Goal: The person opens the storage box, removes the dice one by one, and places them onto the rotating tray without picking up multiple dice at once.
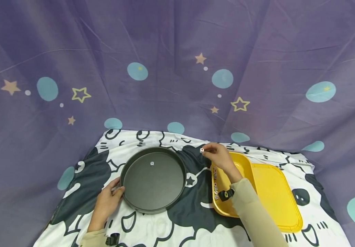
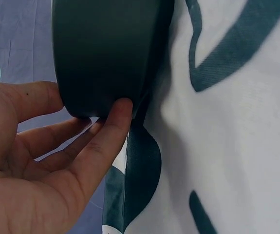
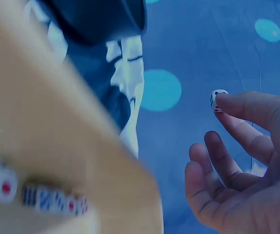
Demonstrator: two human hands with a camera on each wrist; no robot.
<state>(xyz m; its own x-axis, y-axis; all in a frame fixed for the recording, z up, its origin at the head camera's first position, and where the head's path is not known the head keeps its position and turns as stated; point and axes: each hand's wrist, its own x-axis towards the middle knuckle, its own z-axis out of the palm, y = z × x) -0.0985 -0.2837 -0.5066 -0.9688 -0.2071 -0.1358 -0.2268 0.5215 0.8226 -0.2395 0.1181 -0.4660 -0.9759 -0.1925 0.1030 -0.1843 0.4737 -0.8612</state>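
My right hand [image 1: 219,156] pinches a white die [image 3: 217,100] between thumb and index finger, its other fingers spread apart below. It is raised over the far left corner of a yellow plastic box [image 1: 238,214]. Several dice [image 1: 215,190] lie in a row along that box's left inner wall. At the near left side of a dark round pan [image 1: 152,188], my left hand [image 1: 107,202] holds the edge, thumb and fingers on either side of the pan's wall in the left wrist view. One die [image 1: 152,164] sits inside the pan, toward its far side.
A flat yellow lid [image 1: 277,195] lies against the box's right side. Black-and-white patterned cloth [image 1: 152,224] covers the table under everything. Behind its far edge hangs a purple curtain [image 1: 171,41] with stars and blue dots.
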